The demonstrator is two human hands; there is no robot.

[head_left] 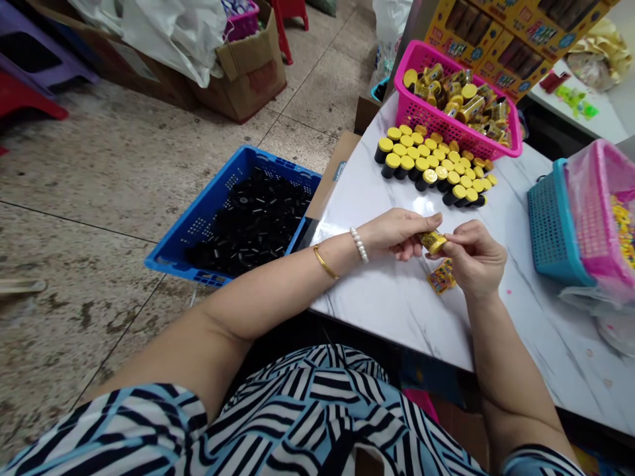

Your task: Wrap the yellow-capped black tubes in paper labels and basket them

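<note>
Between my two hands, above the white marbled table [391, 291], is a small tub [432, 242] with a yellow lid and a printed yellow wrap. My left hand [399, 233] grips it from the left side, thumb on top. The fingers of my right hand [477, 254] pinch it at the lid end. Just below lies a stack of colourful printed labels [441, 276], partly covered by my right hand. Beyond my hands, rows of black tubs with yellow lids [431, 158] stand close together, without the printed wrap.
A pink basket [404, 106] of wrapped tubs stands behind the rows. Blue and pink baskets [553, 218] sit at the right. On the floor at left, a blue crate [191, 231] holds many black pieces. Printed boxes [496, 46] are stacked at the back.
</note>
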